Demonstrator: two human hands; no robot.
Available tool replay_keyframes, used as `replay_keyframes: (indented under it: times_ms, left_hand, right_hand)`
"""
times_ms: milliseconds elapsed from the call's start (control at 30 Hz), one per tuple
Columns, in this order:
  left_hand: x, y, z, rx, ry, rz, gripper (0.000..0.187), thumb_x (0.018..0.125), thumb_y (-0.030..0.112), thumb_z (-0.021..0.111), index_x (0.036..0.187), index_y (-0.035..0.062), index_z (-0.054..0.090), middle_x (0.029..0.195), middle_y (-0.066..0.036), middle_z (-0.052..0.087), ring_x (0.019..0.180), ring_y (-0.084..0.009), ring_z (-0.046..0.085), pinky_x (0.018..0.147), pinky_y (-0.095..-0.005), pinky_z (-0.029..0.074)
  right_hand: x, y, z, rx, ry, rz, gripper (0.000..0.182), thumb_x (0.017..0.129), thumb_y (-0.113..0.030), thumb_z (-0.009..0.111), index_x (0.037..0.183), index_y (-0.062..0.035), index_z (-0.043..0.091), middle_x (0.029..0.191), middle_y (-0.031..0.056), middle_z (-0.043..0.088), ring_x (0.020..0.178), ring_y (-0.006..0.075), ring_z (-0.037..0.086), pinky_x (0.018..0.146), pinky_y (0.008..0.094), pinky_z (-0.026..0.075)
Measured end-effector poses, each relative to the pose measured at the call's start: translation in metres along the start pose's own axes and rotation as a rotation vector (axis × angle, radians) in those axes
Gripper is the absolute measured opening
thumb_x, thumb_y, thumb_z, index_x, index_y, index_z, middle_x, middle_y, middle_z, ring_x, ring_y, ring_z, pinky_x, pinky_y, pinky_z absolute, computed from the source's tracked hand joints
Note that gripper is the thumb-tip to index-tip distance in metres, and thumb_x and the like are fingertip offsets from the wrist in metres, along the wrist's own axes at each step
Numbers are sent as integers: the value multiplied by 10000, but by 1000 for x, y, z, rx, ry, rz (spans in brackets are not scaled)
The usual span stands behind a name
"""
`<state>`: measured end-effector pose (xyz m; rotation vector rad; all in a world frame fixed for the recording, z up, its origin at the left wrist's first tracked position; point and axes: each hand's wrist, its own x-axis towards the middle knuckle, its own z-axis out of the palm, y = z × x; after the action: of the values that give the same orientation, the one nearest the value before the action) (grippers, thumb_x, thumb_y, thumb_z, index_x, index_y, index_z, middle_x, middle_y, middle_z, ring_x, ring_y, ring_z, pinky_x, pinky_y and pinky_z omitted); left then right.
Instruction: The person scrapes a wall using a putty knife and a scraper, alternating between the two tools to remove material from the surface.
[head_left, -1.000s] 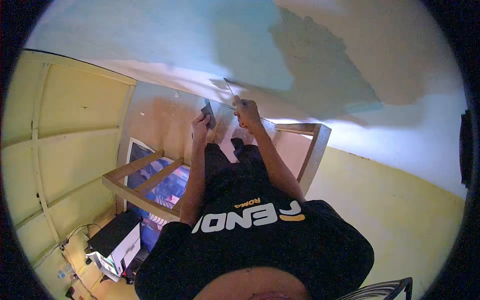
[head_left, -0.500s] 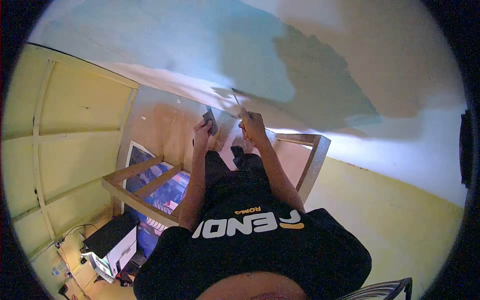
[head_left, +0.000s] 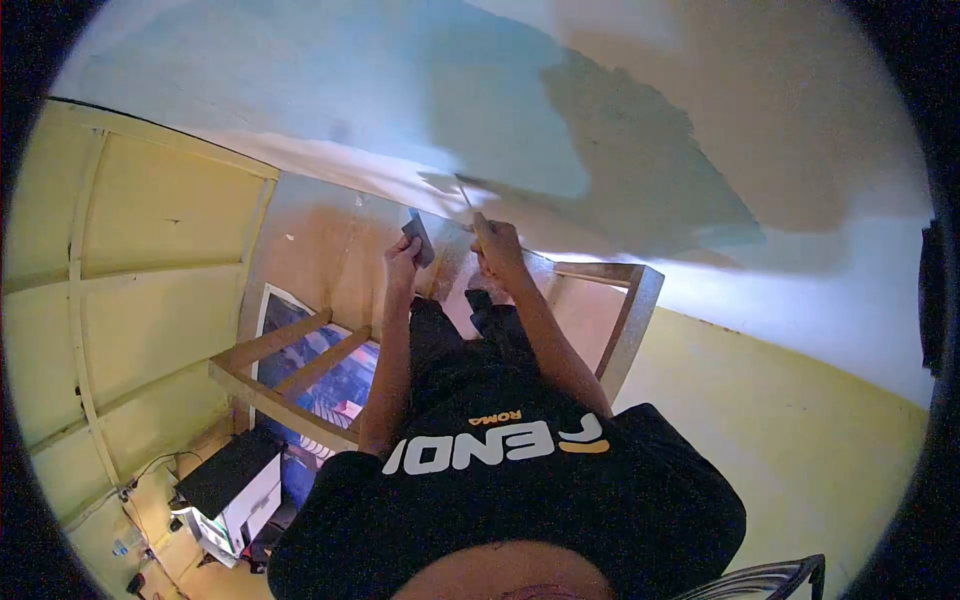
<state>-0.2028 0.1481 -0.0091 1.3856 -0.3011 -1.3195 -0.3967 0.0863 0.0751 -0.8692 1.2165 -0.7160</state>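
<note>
My left hand point(head_left: 402, 262) is closed on a flat dark plate point(head_left: 418, 242), held upright beside the wall surface. To its right, my right hand point(head_left: 497, 248) grips the handle of a thin-bladed tool point(head_left: 465, 196). The blade's tip touches or nearly touches the pale wall point(head_left: 380, 90), which carries a large bluish-green patch with dark shadows over it. Whether any material lies on the plate or blade is too small to tell.
A wooden frame with rungs point(head_left: 285, 410) stands at lower left, and another wooden post point(head_left: 632, 325) is right of my arms. A desk screen point(head_left: 250, 505) and cables lie at the lower left. Yellow walls point(head_left: 780, 430) flank both sides.
My right hand and its tool have shifted slightly left and up. The plate in my left hand has moved a little left. The whole view has tilted slightly.
</note>
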Motion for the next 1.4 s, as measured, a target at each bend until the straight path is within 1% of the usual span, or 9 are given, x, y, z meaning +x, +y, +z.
replay_keyframes:
  times_ms: [533, 700, 800, 867, 900, 967, 1067, 1200, 1400]
  left_hand:
    - [28, 9, 12, 46, -11, 88, 172, 929, 62, 580, 1061, -4, 669, 856, -1, 638, 717, -97, 576, 646, -242, 465]
    - [28, 42, 82, -52, 124, 309, 137, 951, 70, 544, 977, 15, 666, 752, 25, 570, 649, -76, 481, 586, -236, 389]
    - [27, 39, 135, -129, 143, 520, 159, 955, 81, 530, 833, 28, 618, 659, 51, 481, 564, -74, 370, 506, -267, 321]
    - [42, 0, 147, 257, 343, 578, 204, 947, 114, 550, 774, 18, 604, 603, 51, 447, 541, -68, 360, 483, -266, 307]
    - [37, -5, 148, 307, 245, 576, 213, 943, 127, 556, 772, 12, 611, 584, 46, 442, 535, -66, 363, 479, -264, 305]
    - [13, -19, 143, 414, 51, 569, 234, 936, 153, 569, 768, 0, 626, 547, 37, 433, 522, -62, 369, 470, -260, 300]
    - [-8, -33, 129, 214, -101, 189, 237, 935, 159, 563, 779, -3, 640, 547, 43, 424, 529, -50, 373, 470, -262, 294]
    - [-12, -22, 107, 109, -14, 234, 236, 943, 126, 542, 762, -4, 621, 613, 73, 441, 542, -38, 382, 473, -244, 279]
    - [7, 44, 126, 294, 276, 720, 311, 948, 124, 564, 1224, -14, 601, 650, 88, 545, 580, -67, 398, 485, -312, 360]
  right_hand:
    - [21, 12, 0, -136, -72, -32, 527, 943, -492, 548, 862, 27, 592, 557, 39, 473, 337, 96, 383, 305, 275, 289]
    - [-13, 8, -61, -250, -77, -8, 505, 950, -489, 538, 912, 11, 595, 569, 27, 476, 345, 86, 377, 315, 263, 291]
    - [-38, 48, -108, -276, -26, -212, 465, 952, -470, 549, 935, -9, 605, 566, 16, 478, 342, 80, 375, 312, 252, 273]
    - [-60, 59, -128, -225, 19, -123, 447, 943, -461, 572, 941, -16, 606, 573, 12, 484, 340, 73, 377, 308, 244, 273]
    - [-77, 47, -132, -107, 78, 118, 439, 937, -456, 585, 945, -18, 605, 579, 10, 489, 340, 68, 376, 305, 239, 276]
    - [-91, 50, -142, -95, 185, 165, 425, 934, -449, 593, 940, -24, 604, 575, 7, 485, 339, 65, 373, 301, 238, 281]
    - [-104, 54, -154, -88, 251, 175, 404, 929, -438, 602, 941, -35, 601, 583, 4, 488, 344, 61, 379, 297, 238, 287]
    - [-110, 57, -161, -244, 260, 127, 389, 923, -432, 610, 968, -46, 592, 603, 7, 491, 358, 63, 407, 295, 240, 302]
    - [-113, 39, -143, -54, 299, 21, 304, 955, -322, 585, 1083, -47, 556, 612, -6, 474, 376, 69, 427, 301, 230, 320]
